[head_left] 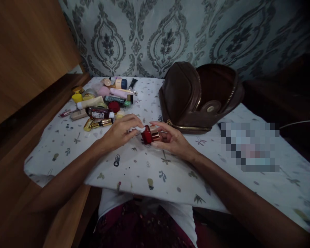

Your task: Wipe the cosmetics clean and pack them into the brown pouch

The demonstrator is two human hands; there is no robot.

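A small red bottle (pixel 146 135) with a shiny rose-gold cap lies tilted on its side between my hands, just above the table. My right hand (pixel 175 140) is closed around its cap end, thumb and fingers on either side. In the closed fingers of my left hand (pixel 122 131) is a white cloth or tissue (pixel 138 128), pressed against the red glass. The cloth is mostly hidden by the fingers, so its exact kind does not show. Close to my left hand lies a gold-capped tube (pixel 102 123).
Several cosmetics crowd the back left, among them a dark red bottle (pixel 100 113), a green tube (pixel 116 100) and a yellow cap (pixel 77 98). An unzipped brown bag (pixel 179 93) stands behind my right hand. A blurred-out flat object (pixel 253 148) lies at right on the patterned tablecloth (pixel 142 179).
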